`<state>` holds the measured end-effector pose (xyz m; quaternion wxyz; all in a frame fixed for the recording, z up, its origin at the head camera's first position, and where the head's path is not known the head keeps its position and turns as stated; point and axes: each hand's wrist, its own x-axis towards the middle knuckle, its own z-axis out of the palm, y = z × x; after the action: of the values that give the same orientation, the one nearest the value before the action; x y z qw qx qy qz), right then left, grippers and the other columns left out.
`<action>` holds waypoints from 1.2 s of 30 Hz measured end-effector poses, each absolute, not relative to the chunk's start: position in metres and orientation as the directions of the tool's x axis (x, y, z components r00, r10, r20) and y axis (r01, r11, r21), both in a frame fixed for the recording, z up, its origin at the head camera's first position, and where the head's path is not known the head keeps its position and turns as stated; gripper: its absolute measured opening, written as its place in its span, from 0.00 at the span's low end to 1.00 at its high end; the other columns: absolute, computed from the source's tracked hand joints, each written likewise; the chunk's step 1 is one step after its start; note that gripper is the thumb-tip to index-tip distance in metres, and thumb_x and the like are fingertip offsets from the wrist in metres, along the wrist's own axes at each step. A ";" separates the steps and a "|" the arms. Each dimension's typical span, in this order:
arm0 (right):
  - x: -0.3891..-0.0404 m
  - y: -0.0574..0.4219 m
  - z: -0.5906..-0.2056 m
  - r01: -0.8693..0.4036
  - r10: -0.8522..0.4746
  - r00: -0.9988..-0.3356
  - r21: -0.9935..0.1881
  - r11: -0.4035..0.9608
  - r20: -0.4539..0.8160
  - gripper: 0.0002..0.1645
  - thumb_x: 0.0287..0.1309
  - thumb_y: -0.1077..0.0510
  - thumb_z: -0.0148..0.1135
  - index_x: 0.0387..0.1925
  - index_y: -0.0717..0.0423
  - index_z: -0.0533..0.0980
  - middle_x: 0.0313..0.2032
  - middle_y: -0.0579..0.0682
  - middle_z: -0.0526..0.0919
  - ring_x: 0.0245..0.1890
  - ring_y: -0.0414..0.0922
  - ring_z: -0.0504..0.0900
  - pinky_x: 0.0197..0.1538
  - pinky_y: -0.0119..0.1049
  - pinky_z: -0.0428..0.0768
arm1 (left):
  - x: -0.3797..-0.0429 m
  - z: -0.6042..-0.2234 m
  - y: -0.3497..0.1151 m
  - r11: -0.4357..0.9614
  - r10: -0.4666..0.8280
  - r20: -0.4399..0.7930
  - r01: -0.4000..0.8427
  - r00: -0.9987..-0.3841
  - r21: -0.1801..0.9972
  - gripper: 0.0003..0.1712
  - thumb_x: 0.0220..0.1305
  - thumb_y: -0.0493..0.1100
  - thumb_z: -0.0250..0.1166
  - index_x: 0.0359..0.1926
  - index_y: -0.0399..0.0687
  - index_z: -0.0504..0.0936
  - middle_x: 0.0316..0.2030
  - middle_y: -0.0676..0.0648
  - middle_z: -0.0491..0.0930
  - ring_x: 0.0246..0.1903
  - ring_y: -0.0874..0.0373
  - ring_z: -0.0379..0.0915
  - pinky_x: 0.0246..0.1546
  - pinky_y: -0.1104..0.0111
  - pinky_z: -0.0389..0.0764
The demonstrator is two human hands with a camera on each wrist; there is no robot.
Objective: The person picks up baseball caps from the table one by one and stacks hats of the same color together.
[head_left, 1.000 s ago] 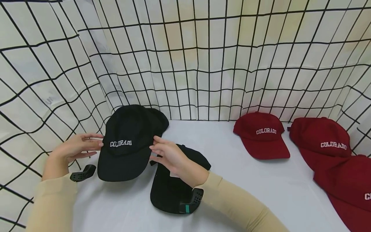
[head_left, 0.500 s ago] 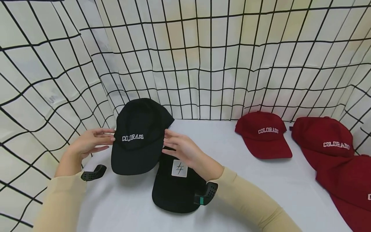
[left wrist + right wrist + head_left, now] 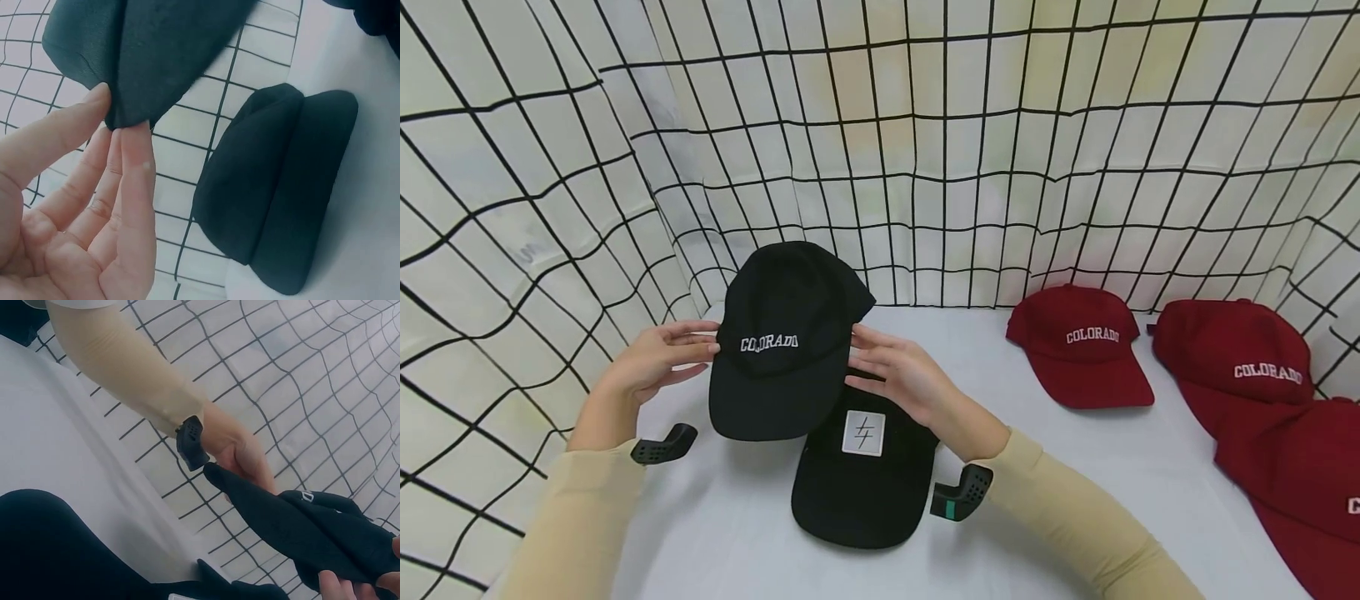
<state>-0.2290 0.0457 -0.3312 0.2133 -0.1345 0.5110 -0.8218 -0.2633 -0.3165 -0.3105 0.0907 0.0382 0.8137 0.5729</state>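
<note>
A black baseball cap (image 3: 782,342) with white COLORADO lettering is held up off the table between both hands, its brim toward me. My left hand (image 3: 658,362) pinches its left edge between thumb and fingers, as the left wrist view of the cap (image 3: 169,56) shows. On the opposite edge, my right hand (image 3: 902,379) grips it with thumb and fingertips. Below lies a second black cap (image 3: 861,500) with a white square patch bearing a black mark; the held cap and right hand partly cover it. Another black cap (image 3: 275,194) stands on the table in the left wrist view.
Several red COLORADO caps sit to the right: one red cap (image 3: 1078,346) alone, others overlapping, such as the near red cap (image 3: 1292,475). A white table (image 3: 1000,400) carries everything. White walls with a black grid (image 3: 913,175) enclose the back and sides.
Both hands have carried the black COLORADO cap right and slightly up from the left side. The white patch on the lower cap has come into view.
</note>
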 end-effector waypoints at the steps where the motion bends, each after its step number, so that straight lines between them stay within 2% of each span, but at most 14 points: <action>1: -0.229 0.047 -0.331 0.218 -0.486 -0.874 -0.894 -0.392 0.000 0.34 0.74 0.68 0.48 0.78 0.63 0.56 0.76 0.60 0.59 0.74 0.60 0.62 0.71 0.55 0.65 | -0.263 -0.310 -0.315 0.334 0.168 -0.102 -0.040 -0.980 0.942 0.22 0.71 0.39 0.66 0.62 0.45 0.72 0.40 0.63 0.85 0.42 0.67 0.81 0.47 0.73 0.82; 11: -0.228 0.061 -0.335 0.234 -0.440 -0.897 -0.890 -0.390 -0.043 0.34 0.74 0.67 0.48 0.78 0.62 0.57 0.75 0.59 0.60 0.73 0.60 0.64 0.70 0.53 0.67 | -0.263 -0.308 -0.302 0.304 0.191 -0.087 -0.026 -0.978 0.952 0.18 0.70 0.41 0.68 0.57 0.51 0.75 0.42 0.62 0.83 0.43 0.65 0.80 0.48 0.72 0.81; 18: -0.228 0.065 -0.340 0.189 -0.361 -0.932 -0.908 -0.373 -0.045 0.32 0.75 0.68 0.51 0.76 0.60 0.61 0.73 0.58 0.66 0.69 0.57 0.70 0.65 0.48 0.74 | -0.265 -0.309 -0.291 0.300 0.178 -0.069 -0.012 -0.982 0.954 0.18 0.69 0.41 0.70 0.56 0.51 0.76 0.41 0.62 0.85 0.42 0.65 0.79 0.46 0.72 0.82; 22: -0.227 0.067 -0.344 0.168 -0.303 -0.952 -0.914 -0.369 -0.053 0.31 0.74 0.67 0.54 0.75 0.60 0.64 0.70 0.58 0.70 0.63 0.54 0.77 0.60 0.44 0.78 | -0.265 -0.310 -0.285 0.285 0.176 -0.059 -0.006 -0.983 0.958 0.17 0.68 0.41 0.70 0.56 0.52 0.77 0.42 0.62 0.84 0.41 0.64 0.79 0.46 0.72 0.82; 27: -0.226 0.070 -0.348 0.146 -0.243 -0.969 -0.907 -0.395 -0.050 0.30 0.73 0.68 0.56 0.73 0.61 0.67 0.67 0.60 0.74 0.53 0.46 0.83 0.57 0.41 0.80 | -0.265 -0.311 -0.280 0.199 0.205 -0.055 -0.013 -0.977 0.980 0.17 0.69 0.37 0.69 0.55 0.55 0.79 0.44 0.62 0.84 0.43 0.65 0.79 0.46 0.72 0.82; 33: -0.228 0.074 -0.350 0.113 -0.192 -0.981 -0.913 -0.392 -0.039 0.31 0.71 0.70 0.58 0.73 0.58 0.68 0.66 0.61 0.74 0.49 0.43 0.84 0.53 0.38 0.82 | -0.264 -0.312 -0.272 0.095 0.237 -0.039 -0.017 -0.971 0.995 0.24 0.70 0.31 0.65 0.64 0.45 0.75 0.47 0.61 0.83 0.45 0.67 0.79 0.44 0.74 0.81; 36: -0.228 0.077 -0.352 0.110 -0.180 -0.983 -0.919 -0.378 -0.044 0.32 0.70 0.70 0.59 0.73 0.56 0.68 0.64 0.61 0.75 0.47 0.42 0.85 0.52 0.38 0.82 | -0.264 -0.312 -0.267 0.032 0.246 -0.038 -0.031 -0.969 0.999 0.24 0.70 0.30 0.64 0.63 0.50 0.77 0.49 0.59 0.80 0.47 0.67 0.77 0.45 0.74 0.81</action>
<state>-0.2281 0.0767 -0.3517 0.0874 -0.0316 0.5508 -0.8294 -0.2637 -0.2672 -0.3122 0.1002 0.0754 0.7114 0.6915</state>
